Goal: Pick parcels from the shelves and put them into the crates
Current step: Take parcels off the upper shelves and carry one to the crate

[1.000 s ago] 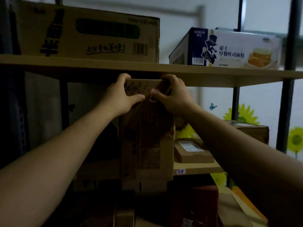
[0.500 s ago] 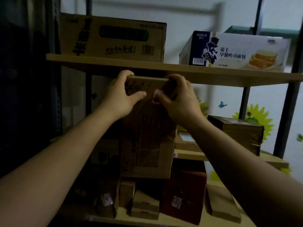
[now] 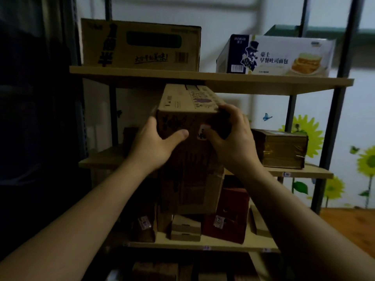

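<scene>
A tall brown cardboard parcel (image 3: 190, 179) with dark print hangs in front of the middle shelf (image 3: 304, 173), its top face tipped toward me. My left hand (image 3: 156, 142) grips its upper left corner, thumb across the front. My right hand (image 3: 231, 136) grips the upper right corner, fingers curled over the top edge. The parcel's lower end covers part of the shelf below. No crate is in view.
The top shelf (image 3: 263, 83) carries a large brown carton (image 3: 140, 45) and a white-and-blue bread box (image 3: 274, 54). A taped brown parcel (image 3: 282, 148) sits on the middle shelf at right. A red box (image 3: 229, 218) and several small parcels stand on the lower shelf (image 3: 203, 245). Black uprights frame the rack.
Both hands have drawn the tall parcel out from under the top shelf toward me and lowered it a little; its top face now shows. The view has pulled back from the rack.
</scene>
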Demonstrator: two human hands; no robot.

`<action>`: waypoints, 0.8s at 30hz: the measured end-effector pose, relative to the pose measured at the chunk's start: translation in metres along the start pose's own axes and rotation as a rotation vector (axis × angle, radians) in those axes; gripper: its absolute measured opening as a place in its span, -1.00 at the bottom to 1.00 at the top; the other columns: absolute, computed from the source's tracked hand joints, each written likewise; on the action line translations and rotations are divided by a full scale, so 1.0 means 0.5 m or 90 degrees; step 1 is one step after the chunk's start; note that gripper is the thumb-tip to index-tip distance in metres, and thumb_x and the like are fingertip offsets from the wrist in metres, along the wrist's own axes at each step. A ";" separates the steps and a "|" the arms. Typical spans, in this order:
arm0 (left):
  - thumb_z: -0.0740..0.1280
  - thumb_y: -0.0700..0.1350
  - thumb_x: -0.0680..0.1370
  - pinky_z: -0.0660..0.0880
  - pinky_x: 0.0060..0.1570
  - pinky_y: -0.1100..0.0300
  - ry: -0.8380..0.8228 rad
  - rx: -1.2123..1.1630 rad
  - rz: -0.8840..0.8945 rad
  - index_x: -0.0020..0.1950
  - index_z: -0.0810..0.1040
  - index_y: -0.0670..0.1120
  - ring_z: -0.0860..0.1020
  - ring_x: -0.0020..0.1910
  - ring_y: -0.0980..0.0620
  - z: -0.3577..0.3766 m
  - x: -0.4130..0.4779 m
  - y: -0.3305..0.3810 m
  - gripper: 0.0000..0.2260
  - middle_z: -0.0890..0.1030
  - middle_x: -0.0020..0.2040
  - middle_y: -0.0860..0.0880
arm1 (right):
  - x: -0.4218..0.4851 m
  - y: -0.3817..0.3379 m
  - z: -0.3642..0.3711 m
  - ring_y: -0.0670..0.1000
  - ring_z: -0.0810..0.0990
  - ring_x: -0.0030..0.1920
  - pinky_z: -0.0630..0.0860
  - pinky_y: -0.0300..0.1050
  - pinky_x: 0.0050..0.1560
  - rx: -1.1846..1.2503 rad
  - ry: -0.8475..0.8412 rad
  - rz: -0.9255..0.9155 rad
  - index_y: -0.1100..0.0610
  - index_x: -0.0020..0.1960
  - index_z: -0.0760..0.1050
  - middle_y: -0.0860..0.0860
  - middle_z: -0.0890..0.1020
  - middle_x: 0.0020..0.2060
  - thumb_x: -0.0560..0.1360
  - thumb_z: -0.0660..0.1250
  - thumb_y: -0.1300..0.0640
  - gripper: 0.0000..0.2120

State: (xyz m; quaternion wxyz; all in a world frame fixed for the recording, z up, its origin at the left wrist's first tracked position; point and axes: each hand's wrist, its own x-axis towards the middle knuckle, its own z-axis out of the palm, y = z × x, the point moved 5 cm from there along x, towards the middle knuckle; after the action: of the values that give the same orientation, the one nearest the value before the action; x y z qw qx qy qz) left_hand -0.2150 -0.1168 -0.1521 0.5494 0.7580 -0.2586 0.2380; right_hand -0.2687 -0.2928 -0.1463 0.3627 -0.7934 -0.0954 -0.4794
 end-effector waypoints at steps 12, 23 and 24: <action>0.22 0.50 0.23 0.40 0.13 0.28 -0.030 -0.082 0.053 0.10 0.27 0.50 0.39 0.18 0.28 -0.073 -0.124 -0.037 -0.54 0.35 0.31 0.13 | -0.153 -0.078 0.003 -0.14 0.36 0.24 0.45 -0.24 0.17 -0.032 -0.017 -0.026 -0.29 0.14 0.18 -0.16 0.28 0.24 0.28 0.39 -0.15 -0.47; 0.01 0.00 0.65 0.50 0.05 0.07 -0.060 -0.216 -0.140 -0.02 0.44 0.23 0.55 0.07 0.09 -0.071 -0.222 -0.167 -0.76 0.59 0.04 0.05 | -0.321 -0.021 0.061 -0.19 0.13 0.38 0.37 -0.05 0.39 -0.143 -0.229 0.132 -0.41 0.44 -0.20 -0.28 -0.04 0.46 0.33 0.54 -0.03 0.05; 0.03 -0.02 0.65 0.52 0.08 0.02 -0.058 -0.222 -0.147 -0.03 0.46 0.22 0.56 0.07 0.06 -0.075 -0.218 -0.169 -0.76 0.60 0.04 0.02 | -0.320 -0.021 0.059 -0.17 0.14 0.41 0.36 -0.03 0.40 -0.130 -0.227 0.131 -0.47 0.40 -0.21 -0.28 -0.03 0.47 0.32 0.54 -0.02 0.06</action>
State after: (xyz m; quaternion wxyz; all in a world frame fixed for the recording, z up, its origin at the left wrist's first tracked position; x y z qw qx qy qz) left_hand -0.2446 -0.0447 -0.2720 0.6836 0.6860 -0.2320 0.0907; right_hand -0.3371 -0.2340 -0.2822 0.3051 -0.9036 -0.0279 -0.2993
